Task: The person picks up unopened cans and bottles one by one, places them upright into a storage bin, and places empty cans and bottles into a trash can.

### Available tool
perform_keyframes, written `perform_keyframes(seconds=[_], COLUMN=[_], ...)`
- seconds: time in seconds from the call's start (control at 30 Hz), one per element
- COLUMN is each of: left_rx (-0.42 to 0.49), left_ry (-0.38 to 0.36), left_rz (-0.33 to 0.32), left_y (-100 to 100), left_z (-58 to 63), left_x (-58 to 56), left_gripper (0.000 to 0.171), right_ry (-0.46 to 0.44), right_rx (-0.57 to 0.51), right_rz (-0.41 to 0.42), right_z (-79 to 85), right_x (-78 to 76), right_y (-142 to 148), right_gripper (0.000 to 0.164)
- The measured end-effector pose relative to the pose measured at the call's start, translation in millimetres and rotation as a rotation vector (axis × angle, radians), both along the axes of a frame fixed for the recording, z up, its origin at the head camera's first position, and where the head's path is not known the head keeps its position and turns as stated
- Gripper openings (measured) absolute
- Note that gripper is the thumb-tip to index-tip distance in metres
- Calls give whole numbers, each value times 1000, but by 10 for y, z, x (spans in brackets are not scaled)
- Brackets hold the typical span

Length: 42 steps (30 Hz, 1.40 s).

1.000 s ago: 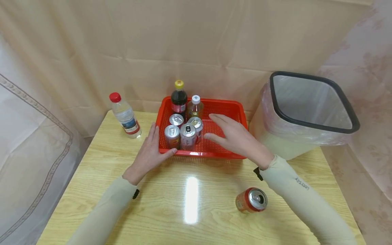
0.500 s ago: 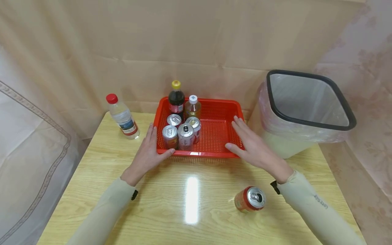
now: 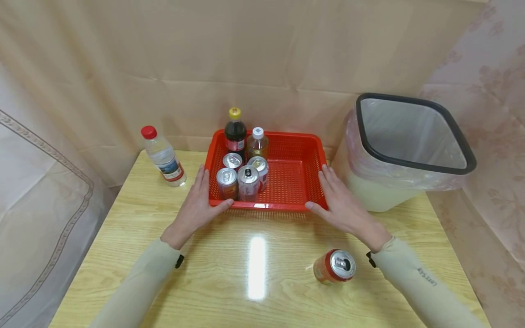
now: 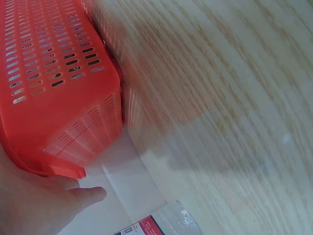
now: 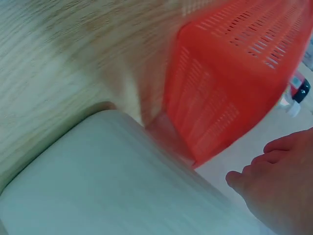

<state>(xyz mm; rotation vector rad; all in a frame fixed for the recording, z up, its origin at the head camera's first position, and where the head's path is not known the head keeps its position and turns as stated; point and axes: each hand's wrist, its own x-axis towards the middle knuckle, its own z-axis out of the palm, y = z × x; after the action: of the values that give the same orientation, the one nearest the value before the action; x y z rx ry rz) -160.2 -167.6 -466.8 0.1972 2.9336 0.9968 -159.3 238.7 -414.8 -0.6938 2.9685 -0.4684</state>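
A red plastic basket [image 3: 285, 182] stands toward the back of the table. My left hand [image 3: 194, 205] touches its front left corner, fingers straight along the left side and thumb on the front rim. At the opposite corner my right hand [image 3: 342, 205] lies against the right side, its fingers also straight and its thumb at the front rim. Upright in the basket's left half are several drink cans [image 3: 248, 184], a dark cola bottle [image 3: 235, 132] with a yellow cap and a small white-capped bottle [image 3: 257, 146]. Both wrist views show the basket's perforated outer walls.
A red-capped water bottle [image 3: 165, 157] stands left of the basket. An orange-red can [image 3: 330, 268] sits near my right forearm on the wooden table [image 3: 217, 269]. To the right is a bag-lined trash bin [image 3: 369, 189] with a black rim. Curtains hang behind.
My right hand has moved right, from above the basket's inside to its right side. The left hand keeps its place at the left corner. The whole head view has shifted slightly.
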Motion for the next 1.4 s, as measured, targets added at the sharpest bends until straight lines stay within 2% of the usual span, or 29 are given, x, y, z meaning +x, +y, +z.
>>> perform_keyframes(seconds=[0.4, 0.8, 1.0, 1.1, 1.2, 1.4], left_rx=[3, -43, -39, -18, 28, 242], left_ry=[-5, -47, -4, 66, 202, 605], left_rz=[5, 1, -11, -3, 31, 133], left_y=[4, 12, -51, -139, -259, -475], left_z=[10, 63, 75, 59, 43, 64], left_x=[7, 8, 55, 112, 179, 215], left_gripper=[126, 126, 117, 107, 88, 35], right_ry=[-36, -48, -44, -47, -55, -69], right_rx=[30, 41, 23, 16, 20, 18], right_rz=[-45, -63, -56, -56, -60, -62], right_z=[-188, -244, -259, -258, -248, -238], right_x=[3, 28, 31, 33, 37, 40], right_y=[32, 10, 10, 11, 8, 10], right_gripper=[97, 93, 92, 91, 92, 93])
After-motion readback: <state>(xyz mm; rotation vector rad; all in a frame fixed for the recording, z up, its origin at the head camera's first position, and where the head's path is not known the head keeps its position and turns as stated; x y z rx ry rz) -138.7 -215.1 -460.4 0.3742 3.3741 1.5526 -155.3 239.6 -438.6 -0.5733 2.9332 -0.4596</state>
